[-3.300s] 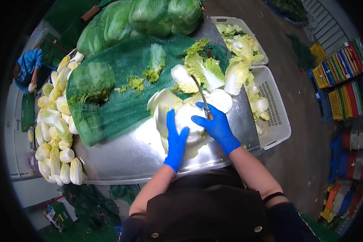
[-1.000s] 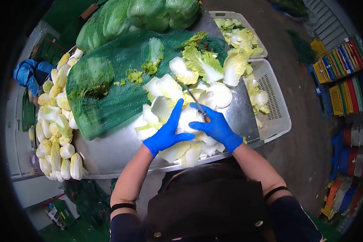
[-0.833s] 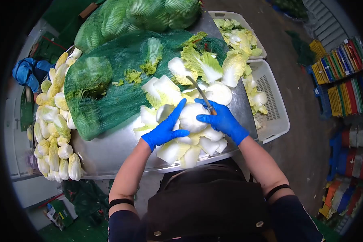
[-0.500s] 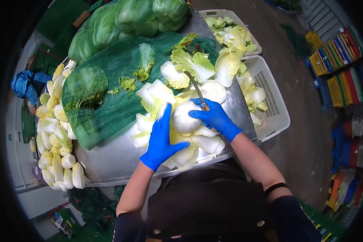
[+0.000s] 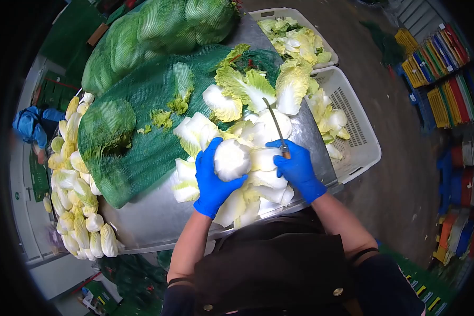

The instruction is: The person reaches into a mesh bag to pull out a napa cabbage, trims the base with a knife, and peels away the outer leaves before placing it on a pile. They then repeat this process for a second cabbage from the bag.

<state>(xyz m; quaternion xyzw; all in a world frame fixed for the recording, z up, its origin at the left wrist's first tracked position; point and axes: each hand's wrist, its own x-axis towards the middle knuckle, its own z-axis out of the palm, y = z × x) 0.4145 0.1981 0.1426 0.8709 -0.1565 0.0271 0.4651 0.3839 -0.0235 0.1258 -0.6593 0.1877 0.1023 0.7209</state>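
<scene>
My left hand [image 5: 214, 179], in a blue glove, is wrapped around the side of a Chinese cabbage [image 5: 232, 159] whose pale, round base faces up. My right hand [image 5: 298, 169], also gloved in blue, grips a knife [image 5: 275, 124]. Its wooden handle shows at the fingers, and the narrow dark blade points away from me. Between the hands, pale loose leaves [image 5: 266, 159] lie against the cabbage. More trimmed cabbage leaves [image 5: 244, 203] are spread beneath and around it on the metal table [image 5: 142, 218].
A green net bag [image 5: 158, 142] with a cabbage inside lies across the table, and a full net sack [image 5: 158, 39] sits behind it. Trimmed cabbages [image 5: 81, 210] are piled at the left edge. White crates [image 5: 361, 126] with leaves stand right. A person in blue [image 5: 31, 126] is far left.
My left hand has closed around the cabbage, which now shows its base more squarely. My right hand has moved off it to the right with the knife. The camera view has shifted slightly.
</scene>
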